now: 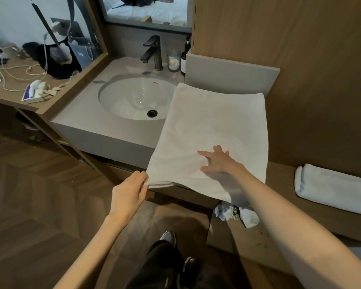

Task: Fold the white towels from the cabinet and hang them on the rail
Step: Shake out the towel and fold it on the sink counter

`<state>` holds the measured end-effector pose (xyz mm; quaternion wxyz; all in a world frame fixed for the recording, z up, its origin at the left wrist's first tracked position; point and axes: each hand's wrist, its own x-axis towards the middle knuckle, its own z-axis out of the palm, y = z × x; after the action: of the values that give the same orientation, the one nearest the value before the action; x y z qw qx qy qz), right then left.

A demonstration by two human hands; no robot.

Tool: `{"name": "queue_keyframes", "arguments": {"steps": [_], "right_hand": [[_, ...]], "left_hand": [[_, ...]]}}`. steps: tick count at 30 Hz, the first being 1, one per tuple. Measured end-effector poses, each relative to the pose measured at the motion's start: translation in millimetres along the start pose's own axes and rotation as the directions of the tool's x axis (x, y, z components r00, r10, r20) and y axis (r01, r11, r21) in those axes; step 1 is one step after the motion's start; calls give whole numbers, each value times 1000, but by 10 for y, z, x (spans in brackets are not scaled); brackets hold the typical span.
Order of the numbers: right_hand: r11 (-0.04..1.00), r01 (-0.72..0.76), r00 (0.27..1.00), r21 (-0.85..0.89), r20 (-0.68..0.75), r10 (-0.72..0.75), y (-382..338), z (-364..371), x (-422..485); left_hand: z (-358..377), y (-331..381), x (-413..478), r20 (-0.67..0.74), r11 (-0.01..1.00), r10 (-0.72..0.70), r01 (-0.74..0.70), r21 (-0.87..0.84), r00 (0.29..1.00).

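Both hands are on the white towel [213,122]: my left hand [129,195] pinches its near left corner between thumb and curled fingers and lifts that corner slightly, while my right hand [219,161] lies flat on the cloth with its fingers spread and grips nothing. The towel is spread over the right part of the grey table [81,126], its near edge past the front lip and its left edge overlapping the rim of the basin [133,99]. A raised grey block [231,74] stands against the towel's far edge. Behind the basin stand a dark tap [153,53], a glass [173,60] and a dark bottle [184,57], close together. Under my right forearm a crumpled white cloth [227,212] sits on top of a brown box [248,238]. To the right, a second white towel [329,192] lies folded on a wooden ledge [283,176]. Far left, a wooden shelf [15,94] holds cables and a tissue packet [32,91].
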<state>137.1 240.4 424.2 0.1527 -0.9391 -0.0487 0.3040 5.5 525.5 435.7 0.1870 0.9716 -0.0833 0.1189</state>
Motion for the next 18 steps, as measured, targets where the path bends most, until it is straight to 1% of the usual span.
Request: {"name": "queue_keyframes", "arguments": {"steps": [1, 2, 5, 6, 7, 9, 10, 11, 12, 13, 15, 16, 18], "right_hand": [[1000, 5, 1000, 0, -4, -5, 6, 7, -3], [1000, 9, 1000, -3, -8, -9, 13, 13, -14], [1000, 30, 1000, -4, -8, -30, 34, 16, -46], [999, 37, 999, 3, -5, -37, 43, 0, -71], [999, 42, 999, 28, 2, -42, 60, -13, -92], [992, 70, 998, 106, -12, -69, 105, -33, -165], [985, 100, 995, 143, -41, -95, 137, -30, -210], [974, 143, 988, 177, -84, -129, 181, -12, -258], [959, 187, 978, 212, -132, -161, 234, 22, -315], [944, 222, 967, 246, -182, -180, 300, 65, -379], [919, 247, 944, 306, -291, -157, 466, 180, -530], [913, 249, 927, 323, -354, -127, 557, 243, -617], [913, 239, 868, 332, -493, -48, 741, 390, -797]], "left_hand": [[20, -25, -38, 6, 999, 34, -34, 28, 999], [45, -34, -78, 25, 999, 37, -38, 30, 999], [104, -20, -107, 91, 998, -46, 42, 40, 995], [120, -29, -86, 135, 997, -66, 59, 56, 989], [132, -52, -61, 223, 995, -74, 58, 79, 972], [129, -100, 2, 469, 990, -41, -26, 136, 882], [121, -99, 46, 563, 987, -37, -59, 152, 826], [121, -82, 95, 605, 988, -21, -76, 134, 796], [130, -42, 155, 593, 995, 10, -68, 75, 805], [149, 28, 230, 538, 998, 49, -56, -4, 841], [222, 240, 435, 431, 989, 135, -94, -114, 892], [275, 360, 559, 414, 984, 161, -112, -139, 896], [443, 548, 833, 468, 979, 195, -145, -142, 862]]}}
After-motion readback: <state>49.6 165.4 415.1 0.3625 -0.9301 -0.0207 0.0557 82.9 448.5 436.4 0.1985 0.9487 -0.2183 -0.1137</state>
